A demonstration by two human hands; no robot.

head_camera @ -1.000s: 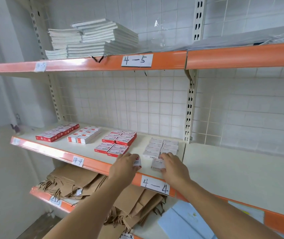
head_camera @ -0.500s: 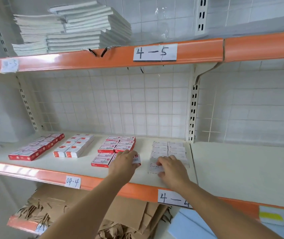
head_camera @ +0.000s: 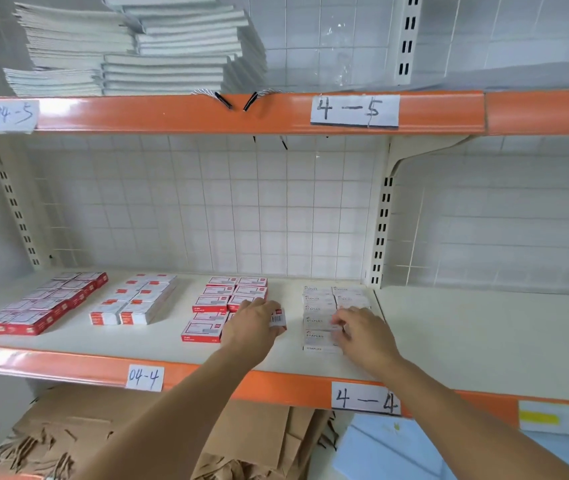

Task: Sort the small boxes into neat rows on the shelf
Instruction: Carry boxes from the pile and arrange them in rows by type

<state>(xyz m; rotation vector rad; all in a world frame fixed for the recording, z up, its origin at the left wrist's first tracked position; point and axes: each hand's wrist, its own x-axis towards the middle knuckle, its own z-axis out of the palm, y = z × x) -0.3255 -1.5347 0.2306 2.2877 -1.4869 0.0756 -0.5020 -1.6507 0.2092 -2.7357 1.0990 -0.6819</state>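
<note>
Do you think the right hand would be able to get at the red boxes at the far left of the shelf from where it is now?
Probably not easily: the right hand rests on the white boxes, and the left hand, holding a small box, lies across its path to the red boxes.

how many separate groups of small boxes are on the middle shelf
4. Dark red boxes far left; white boxes with red ends next; red-edged boxes by the left hand; pale staples boxes under the right hand, which hides some.
</note>
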